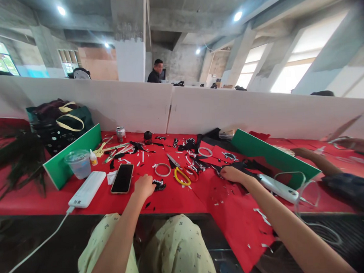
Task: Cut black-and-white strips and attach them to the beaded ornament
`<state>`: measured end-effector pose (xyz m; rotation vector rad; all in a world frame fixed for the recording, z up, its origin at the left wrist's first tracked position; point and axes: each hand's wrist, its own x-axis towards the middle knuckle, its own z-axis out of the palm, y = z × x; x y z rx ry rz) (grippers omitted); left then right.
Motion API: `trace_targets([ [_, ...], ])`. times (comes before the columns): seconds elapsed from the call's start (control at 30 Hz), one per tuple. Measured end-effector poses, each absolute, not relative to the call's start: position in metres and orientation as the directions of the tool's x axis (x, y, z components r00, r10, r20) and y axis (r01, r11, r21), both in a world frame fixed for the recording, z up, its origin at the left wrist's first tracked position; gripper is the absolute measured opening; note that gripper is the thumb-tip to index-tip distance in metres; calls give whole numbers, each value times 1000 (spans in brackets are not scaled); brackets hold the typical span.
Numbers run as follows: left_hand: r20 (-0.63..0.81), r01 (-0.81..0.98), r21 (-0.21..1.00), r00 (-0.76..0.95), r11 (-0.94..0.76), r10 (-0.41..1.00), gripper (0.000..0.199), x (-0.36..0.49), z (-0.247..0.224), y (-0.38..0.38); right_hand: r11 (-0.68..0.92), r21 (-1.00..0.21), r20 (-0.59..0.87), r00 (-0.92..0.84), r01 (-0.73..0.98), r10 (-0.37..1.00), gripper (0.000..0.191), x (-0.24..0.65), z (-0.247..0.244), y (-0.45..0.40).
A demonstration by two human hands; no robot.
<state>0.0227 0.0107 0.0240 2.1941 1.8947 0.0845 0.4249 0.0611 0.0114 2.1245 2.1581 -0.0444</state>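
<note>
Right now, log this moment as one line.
left hand: on black beaded piece | right hand: on black fabric scraps | phone, scissors between

Phone (122, 178), pwr bank (87, 189), plastic cup (78, 163), yellow scissors (181, 176), soda can (120, 134).

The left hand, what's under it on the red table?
Under the left hand a small black piece with pale dots sticks out on the red tablecloth. How far it runs beneath the fingers is covered. A dark phone lies beside it.
</note>
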Motion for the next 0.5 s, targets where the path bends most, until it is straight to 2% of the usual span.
trace_targets([
  [0.1,-118,966,226,152,-122,981,23,22,26,10,-170,105,23,168,980,985,36,416,9,64],
  [0.17,-118,966,234,144,-114,982,22,22,27,9,-237,136,129,220,962,967,39,406,5,70],
  [0.23,-117,964,244,138,-106,983,21,21,28,9,-231,171,180,200,958,963,35,399,1,79],
  [0.33,-117,962,252,138,-105,984,19,21,28,10,-181,186,171,149,966,974,25,395,-1,93],
  [0.43,-121,966,234,143,-112,982,20,21,28,9,-200,157,194,169,967,966,31,403,4,101],
  [0.5,-120,968,218,154,-125,981,21,22,29,7,-257,80,238,232,963,943,34,413,11,103],
])
